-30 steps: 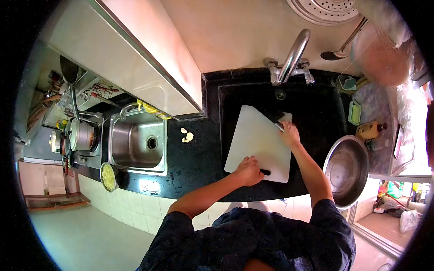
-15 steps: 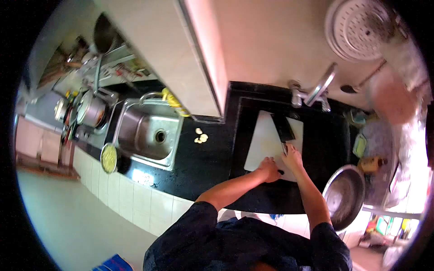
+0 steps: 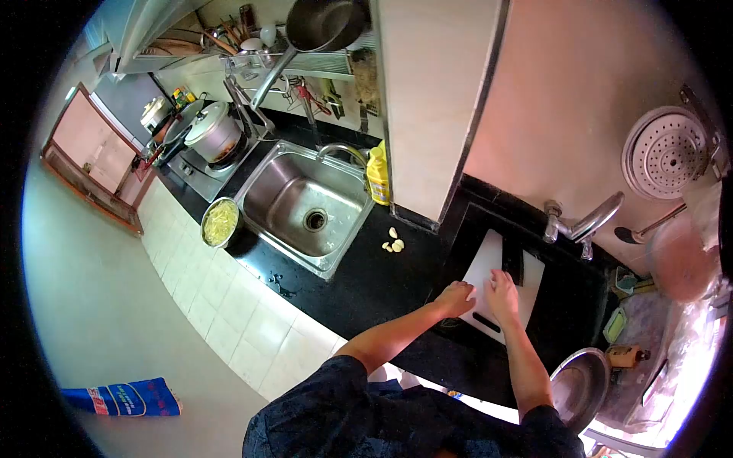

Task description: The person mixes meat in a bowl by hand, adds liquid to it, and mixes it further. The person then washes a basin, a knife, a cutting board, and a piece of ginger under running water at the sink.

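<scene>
A white cutting board [image 3: 475, 263] lies at a slant on the black counter, its dark handle slot nearest me. Across its far part rests a dark-bladed cleaver [image 3: 513, 261]; its handle is hidden around my right hand. My left hand [image 3: 456, 299] is over the board's left edge, fingers curled and pinched together. My right hand [image 3: 502, 296] is just beside it, fingers bent, below the blade. The fingertips nearly meet, and whatever they hold is too small to make out. Several peeled garlic cloves [image 3: 395, 244] lie on the counter left of the board.
A steel sink [image 3: 336, 256] is on the left, with a bowl of pale green shreds [image 3: 221, 222] at its corner and a yellow bottle [image 3: 377, 175] behind. Pots [image 3: 217, 133] stand on the stove. A tap [image 3: 588, 221] overhangs the board's far side; a metal basin [image 3: 582, 385] is at right.
My view has swung left, showing more of the sink and stove. Both hands have shifted farther up the board, uncovering its handle slot. The cleaver stays on the board's far part.
</scene>
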Motion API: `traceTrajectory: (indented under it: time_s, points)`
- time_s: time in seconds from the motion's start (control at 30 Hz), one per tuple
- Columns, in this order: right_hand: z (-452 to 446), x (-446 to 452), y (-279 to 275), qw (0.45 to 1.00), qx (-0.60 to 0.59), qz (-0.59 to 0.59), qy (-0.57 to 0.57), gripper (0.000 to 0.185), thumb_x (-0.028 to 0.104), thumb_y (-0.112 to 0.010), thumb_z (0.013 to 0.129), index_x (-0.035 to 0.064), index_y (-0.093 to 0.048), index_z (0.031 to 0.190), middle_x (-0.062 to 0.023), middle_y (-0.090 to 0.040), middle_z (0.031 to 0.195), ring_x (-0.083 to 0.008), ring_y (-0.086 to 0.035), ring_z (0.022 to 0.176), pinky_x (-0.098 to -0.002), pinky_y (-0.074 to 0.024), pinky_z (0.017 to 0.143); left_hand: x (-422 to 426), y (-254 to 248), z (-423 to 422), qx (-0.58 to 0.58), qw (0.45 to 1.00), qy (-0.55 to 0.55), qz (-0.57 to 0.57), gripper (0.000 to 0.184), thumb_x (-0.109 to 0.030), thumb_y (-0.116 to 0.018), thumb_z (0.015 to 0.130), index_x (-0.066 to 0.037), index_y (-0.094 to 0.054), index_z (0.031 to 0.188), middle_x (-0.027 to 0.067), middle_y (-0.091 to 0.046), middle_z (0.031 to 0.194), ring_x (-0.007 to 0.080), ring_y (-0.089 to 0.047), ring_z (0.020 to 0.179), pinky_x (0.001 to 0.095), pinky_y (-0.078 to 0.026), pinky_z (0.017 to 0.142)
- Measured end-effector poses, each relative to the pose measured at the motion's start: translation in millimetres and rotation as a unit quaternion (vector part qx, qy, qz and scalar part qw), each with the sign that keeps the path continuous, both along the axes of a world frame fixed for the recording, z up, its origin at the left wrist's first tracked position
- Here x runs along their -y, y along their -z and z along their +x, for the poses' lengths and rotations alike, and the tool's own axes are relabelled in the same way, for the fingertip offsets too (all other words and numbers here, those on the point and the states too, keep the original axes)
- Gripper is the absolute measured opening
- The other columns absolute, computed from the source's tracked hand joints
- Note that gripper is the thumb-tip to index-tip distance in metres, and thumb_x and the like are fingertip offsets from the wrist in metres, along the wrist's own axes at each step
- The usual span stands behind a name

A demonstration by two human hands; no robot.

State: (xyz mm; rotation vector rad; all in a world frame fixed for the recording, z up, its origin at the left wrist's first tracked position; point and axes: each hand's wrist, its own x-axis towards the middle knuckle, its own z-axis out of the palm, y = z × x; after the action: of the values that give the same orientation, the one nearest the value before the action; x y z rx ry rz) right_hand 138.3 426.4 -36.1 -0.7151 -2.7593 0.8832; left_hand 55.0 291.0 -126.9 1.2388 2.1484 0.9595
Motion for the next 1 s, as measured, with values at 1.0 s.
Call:
traceTrajectory:
  time_s: [1.0]
  points:
    - [-293.8, 219.0, -333.2, 0.81, -0.227, 0.518, -0.156, 0.028, 0.007, -0.06, 0.083, 0.0044, -0.055, 0.111, -0.0121, -0.059, 0.111, -0.0254, -0.067, 0.089, -0.0365, -0.0593, 0.064, 40.4, -19.9, -27.4, 0.332, 0.93, -0.07, 0.143, 0.027, -0.024, -0.056, 0.091, 0.0, -0.066, 0.088, 0.0108, -0.068, 0.07, 0.0195, -0.066, 0.063, 0.0356, -0.051, 0.06]
